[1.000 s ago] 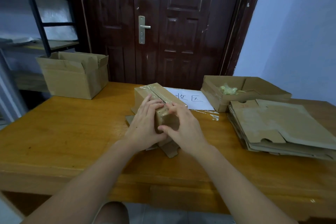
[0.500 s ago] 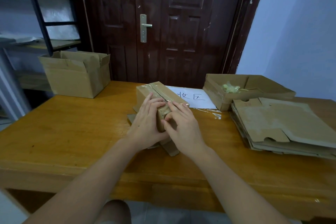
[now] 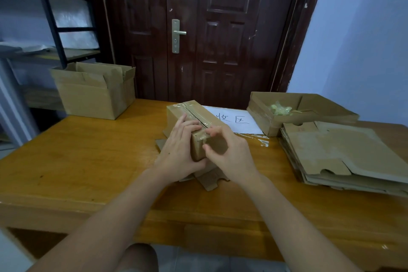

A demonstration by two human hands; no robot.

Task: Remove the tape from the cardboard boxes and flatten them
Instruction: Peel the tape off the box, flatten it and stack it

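Observation:
A small taped cardboard box (image 3: 189,112) stands in the middle of the wooden table (image 3: 88,161), with clear tape along its top seam. My left hand (image 3: 180,152) grips the box's near left side, thumb under the near end. My right hand (image 3: 229,152) is at the near end of the box, its fingertips curled on the tape (image 3: 204,136) at the top edge. Loose cardboard flaps (image 3: 209,180) lie flat under the box.
An open cardboard box (image 3: 95,93) stands at the far left. A shallow box (image 3: 265,117) with crumpled tape (image 3: 280,109) is at the far right, a stack of flattened boxes (image 3: 344,154) in front of it. A lettered paper sheet (image 3: 234,120) lies behind.
My right hand's fingers have shifted on the box's near end, up to the taped top edge. The left hand keeps its hold. The view has drifted slightly.

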